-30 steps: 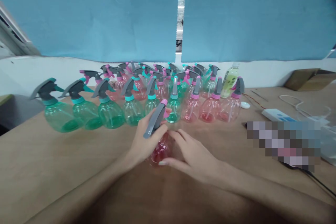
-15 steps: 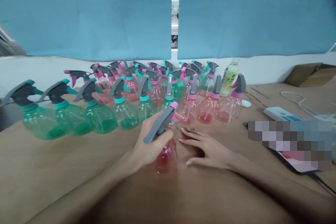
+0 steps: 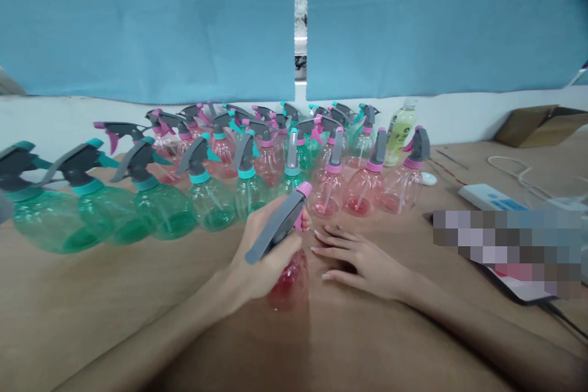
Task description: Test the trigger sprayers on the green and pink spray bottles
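My left hand (image 3: 261, 251) is wrapped around the neck of a pink spray bottle (image 3: 290, 285) with a grey and pink trigger head. The bottle stands on the table, its nozzle pointing away from me, and my fingers partly hide the trigger and collar. To its right, my right hand (image 3: 361, 257) lies on the tabletop with fingers spread, holding nothing. Just beyond my hands stands a row of spray bottles, with green ones (image 3: 165, 211) to the left and pink ones (image 3: 365, 190) to the right.
More spray bottles (image 3: 271, 159) crowd behind the front row. A drink bottle (image 3: 400, 131) stands at their right end. Farther right are a white power strip (image 3: 491, 199), a blurred-out device with a cable, a loose white cord (image 3: 509, 162) and a cardboard box (image 3: 539, 125).
The view has shifted slightly, moving the left bottles outward in the picture. My left hand keeps its hold on the pink spray bottle; my right hand stays flat on the table.
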Action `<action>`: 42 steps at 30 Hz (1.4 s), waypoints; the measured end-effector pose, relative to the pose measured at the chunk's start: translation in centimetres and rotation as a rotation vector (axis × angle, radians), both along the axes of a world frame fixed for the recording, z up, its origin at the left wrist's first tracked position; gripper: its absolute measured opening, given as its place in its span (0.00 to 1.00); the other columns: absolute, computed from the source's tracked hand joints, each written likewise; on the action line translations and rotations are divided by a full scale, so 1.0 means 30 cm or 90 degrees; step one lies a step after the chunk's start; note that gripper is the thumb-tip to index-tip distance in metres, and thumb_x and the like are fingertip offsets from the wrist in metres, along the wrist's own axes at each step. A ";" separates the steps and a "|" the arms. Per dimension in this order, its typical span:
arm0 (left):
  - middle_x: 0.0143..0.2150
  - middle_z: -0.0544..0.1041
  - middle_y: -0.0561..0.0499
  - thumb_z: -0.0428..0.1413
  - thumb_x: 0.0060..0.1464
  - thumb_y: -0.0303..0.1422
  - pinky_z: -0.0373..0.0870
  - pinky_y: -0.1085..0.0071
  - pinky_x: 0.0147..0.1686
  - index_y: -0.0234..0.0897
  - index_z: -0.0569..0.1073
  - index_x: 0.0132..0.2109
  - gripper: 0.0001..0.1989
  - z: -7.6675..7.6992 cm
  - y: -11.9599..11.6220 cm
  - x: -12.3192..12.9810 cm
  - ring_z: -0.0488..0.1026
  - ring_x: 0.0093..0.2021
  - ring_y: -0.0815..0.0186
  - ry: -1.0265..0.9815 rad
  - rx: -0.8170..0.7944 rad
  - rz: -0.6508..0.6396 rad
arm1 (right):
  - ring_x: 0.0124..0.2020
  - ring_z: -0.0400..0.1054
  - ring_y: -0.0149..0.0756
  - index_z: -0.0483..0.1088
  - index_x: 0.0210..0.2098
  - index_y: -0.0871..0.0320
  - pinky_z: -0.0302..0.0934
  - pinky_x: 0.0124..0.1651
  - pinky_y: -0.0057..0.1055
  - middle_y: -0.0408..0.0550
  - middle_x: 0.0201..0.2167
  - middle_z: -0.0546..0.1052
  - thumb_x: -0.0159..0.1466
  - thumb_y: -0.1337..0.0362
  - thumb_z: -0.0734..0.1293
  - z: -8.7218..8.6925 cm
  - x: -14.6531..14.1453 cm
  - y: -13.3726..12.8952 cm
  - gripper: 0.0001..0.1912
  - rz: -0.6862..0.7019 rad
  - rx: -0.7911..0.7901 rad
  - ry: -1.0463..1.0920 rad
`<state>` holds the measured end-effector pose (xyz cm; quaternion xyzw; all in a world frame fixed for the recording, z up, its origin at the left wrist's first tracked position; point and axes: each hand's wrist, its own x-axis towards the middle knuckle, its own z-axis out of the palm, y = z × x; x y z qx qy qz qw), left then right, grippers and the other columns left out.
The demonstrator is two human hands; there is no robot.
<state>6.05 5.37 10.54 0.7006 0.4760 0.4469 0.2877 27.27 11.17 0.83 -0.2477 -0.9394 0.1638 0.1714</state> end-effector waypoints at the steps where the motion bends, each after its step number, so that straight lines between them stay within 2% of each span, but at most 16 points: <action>1: 0.28 0.66 0.55 0.48 0.46 0.26 0.64 0.70 0.29 0.39 0.67 0.35 0.07 -0.002 0.000 0.000 0.64 0.28 0.68 0.009 0.002 0.008 | 0.65 0.49 0.43 0.63 0.58 0.50 0.45 0.65 0.49 0.45 0.62 0.62 0.64 0.49 0.60 -0.003 0.000 0.000 0.25 0.000 0.007 -0.001; 4: 0.24 0.61 0.57 0.48 0.47 0.28 0.60 0.72 0.23 0.40 0.66 0.34 0.06 -0.013 -0.001 0.001 0.60 0.23 0.69 0.025 0.008 0.036 | 0.65 0.50 0.43 0.62 0.59 0.51 0.47 0.64 0.47 0.46 0.63 0.60 0.65 0.50 0.59 -0.012 0.001 0.001 0.25 -0.021 0.025 -0.006; 10: 0.32 0.70 0.54 0.49 0.49 0.30 0.66 0.69 0.32 0.40 0.66 0.35 0.04 -0.027 0.001 0.000 0.68 0.31 0.66 0.026 -0.005 0.046 | 0.64 0.52 0.42 0.63 0.58 0.53 0.49 0.64 0.47 0.47 0.62 0.62 0.67 0.52 0.56 -0.024 0.000 0.003 0.23 -0.044 0.046 -0.019; 16: 0.29 0.69 0.55 0.51 0.46 0.30 0.66 0.69 0.31 0.40 0.66 0.32 0.03 -0.012 0.002 0.011 0.68 0.30 0.66 0.021 -0.004 0.074 | 0.64 0.52 0.39 0.64 0.58 0.51 0.49 0.64 0.46 0.44 0.61 0.63 0.69 0.58 0.54 -0.033 0.003 0.009 0.20 -0.037 0.040 -0.007; 22: 0.29 0.70 0.55 0.52 0.47 0.32 0.65 0.72 0.29 0.41 0.67 0.36 0.07 -0.018 0.003 0.005 0.68 0.30 0.66 0.009 -0.024 0.070 | 0.63 0.54 0.39 0.66 0.56 0.51 0.50 0.63 0.46 0.45 0.60 0.65 0.69 0.58 0.56 -0.035 0.003 0.013 0.19 -0.041 0.037 0.007; 30: 0.28 0.67 0.56 0.52 0.50 0.32 0.64 0.72 0.28 0.40 0.65 0.34 0.03 -0.035 0.004 -0.006 0.66 0.28 0.68 0.016 -0.043 0.067 | 0.63 0.53 0.38 0.66 0.56 0.53 0.49 0.64 0.44 0.46 0.60 0.66 0.68 0.59 0.57 -0.031 0.005 0.015 0.19 -0.040 0.019 0.014; 39: 0.28 0.70 0.56 0.51 0.47 0.31 0.66 0.72 0.29 0.41 0.68 0.38 0.08 -0.011 0.002 0.008 0.69 0.30 0.66 0.024 -0.030 0.069 | 0.63 0.53 0.39 0.65 0.57 0.52 0.49 0.64 0.46 0.45 0.61 0.64 0.69 0.57 0.56 -0.034 0.006 0.016 0.19 -0.038 0.022 0.005; 42: 0.30 0.71 0.55 0.51 0.46 0.31 0.68 0.70 0.31 0.41 0.68 0.35 0.06 -0.010 0.000 0.009 0.70 0.31 0.65 0.028 -0.031 0.076 | 0.63 0.54 0.39 0.65 0.57 0.50 0.49 0.64 0.47 0.45 0.60 0.65 0.68 0.57 0.56 -0.032 0.005 0.014 0.19 -0.041 0.017 0.014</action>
